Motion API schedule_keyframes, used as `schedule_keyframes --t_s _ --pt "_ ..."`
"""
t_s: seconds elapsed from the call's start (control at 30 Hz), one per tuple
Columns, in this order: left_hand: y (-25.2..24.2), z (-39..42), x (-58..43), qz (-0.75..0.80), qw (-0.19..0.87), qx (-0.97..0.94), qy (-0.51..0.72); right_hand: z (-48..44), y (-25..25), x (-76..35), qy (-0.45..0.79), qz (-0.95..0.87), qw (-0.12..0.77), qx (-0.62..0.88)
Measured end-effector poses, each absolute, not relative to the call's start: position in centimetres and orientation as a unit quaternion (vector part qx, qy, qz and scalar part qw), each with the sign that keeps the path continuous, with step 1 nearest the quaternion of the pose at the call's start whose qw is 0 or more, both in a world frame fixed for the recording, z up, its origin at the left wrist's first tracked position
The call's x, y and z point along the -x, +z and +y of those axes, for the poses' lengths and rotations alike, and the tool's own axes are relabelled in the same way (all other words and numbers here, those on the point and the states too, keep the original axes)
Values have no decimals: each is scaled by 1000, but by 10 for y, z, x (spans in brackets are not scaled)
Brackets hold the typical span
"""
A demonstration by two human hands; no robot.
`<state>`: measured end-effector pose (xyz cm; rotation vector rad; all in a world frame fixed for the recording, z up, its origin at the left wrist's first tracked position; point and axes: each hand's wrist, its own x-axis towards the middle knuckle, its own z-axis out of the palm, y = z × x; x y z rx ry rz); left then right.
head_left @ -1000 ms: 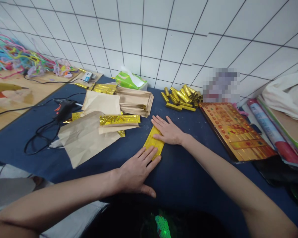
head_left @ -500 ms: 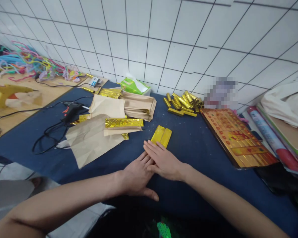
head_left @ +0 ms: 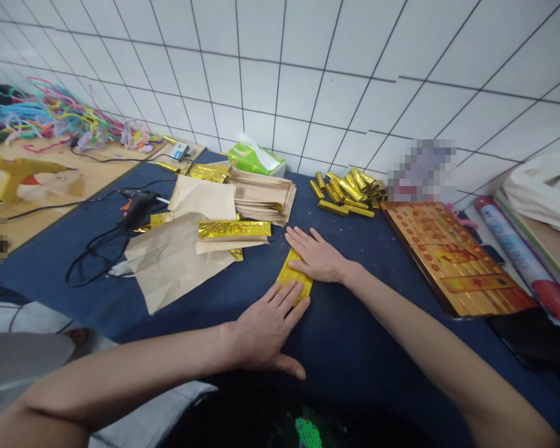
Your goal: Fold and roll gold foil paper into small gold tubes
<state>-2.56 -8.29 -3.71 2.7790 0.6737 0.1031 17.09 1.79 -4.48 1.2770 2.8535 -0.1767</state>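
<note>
A strip of gold foil paper (head_left: 290, 266) lies flat on the dark blue tabletop in front of me. My left hand (head_left: 269, 330) rests on its near end, fingers stretched out and thumb spread to the side. Across the far end lies my right hand (head_left: 318, 254), palm down with the fingers extended, hiding that part of the foil. To the left are a creased brown paper sheet (head_left: 177, 261) and a folded gold foil piece (head_left: 234, 229) on brown paper. Beyond my hands sits a pile of rolled gold foil tubes (head_left: 348, 191).
A stack of brown paper (head_left: 264, 198) and a green tissue pack (head_left: 254, 157) stand near the tiled wall. At left are a black glue gun (head_left: 137, 208) with its cord and a yellow glue gun (head_left: 16, 176). A gold-and-red printed pack (head_left: 452, 255) lies at right.
My right hand has slid away from me along the foil to its far end. The left hand now lies uncovered on the near end, its fingers more spread.
</note>
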Motion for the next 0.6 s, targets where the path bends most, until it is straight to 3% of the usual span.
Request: schedule_keyframes --t_s 0.23,0.6 --pt "-37 -87 18 263 138 -954 46 22 -44 -175 -51 927 6 -371" --pt "-34 -69 27 162 188 -968 31 20 -39 -174 -48 936 12 -348"
